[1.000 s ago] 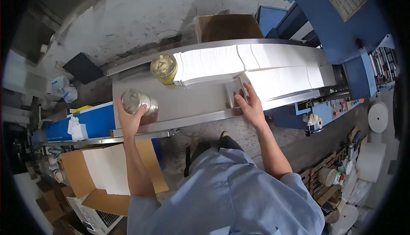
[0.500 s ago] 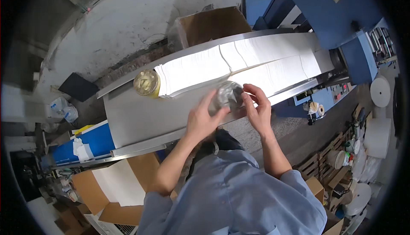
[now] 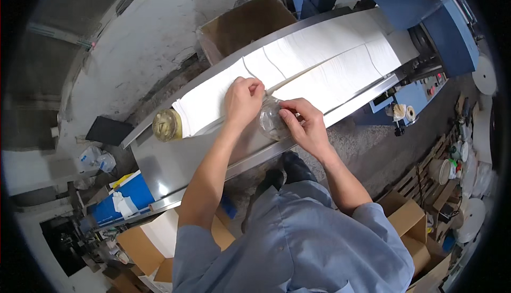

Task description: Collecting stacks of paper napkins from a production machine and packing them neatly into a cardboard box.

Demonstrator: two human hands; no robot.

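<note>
Two rows of tightly stacked white paper pieces point(image 3: 330, 64) stand on edge along a grey metal conveyor table point(image 3: 175, 160). A clear round jar-like container point(image 3: 271, 121) is at the left end of the nearer row. My right hand point(image 3: 307, 125) grips its right side, thumb and fingers curled at the rim. Over the farther row, just left of that container, my left hand point(image 3: 244, 101) is closed, its fingertips bunched together; whatever they pinch cannot be made out. A yellowish round jar point(image 3: 168, 124) stands against the left end of the farther row.
Behind the table is an open cardboard box point(image 3: 245, 26). A blue machine point(image 3: 447, 42) rises at the right end, with a control panel point(image 3: 415, 98) near it. Another open carton point(image 3: 141, 245) sits at lower left. Cartons point(image 3: 410, 229) and a wooden pallet point(image 3: 426, 173) lie to the right.
My left hand has left the clear container and moved up over the farther paper row, its fingers closing. My right hand stays at the container. The whole view has shifted and turned somewhat.
</note>
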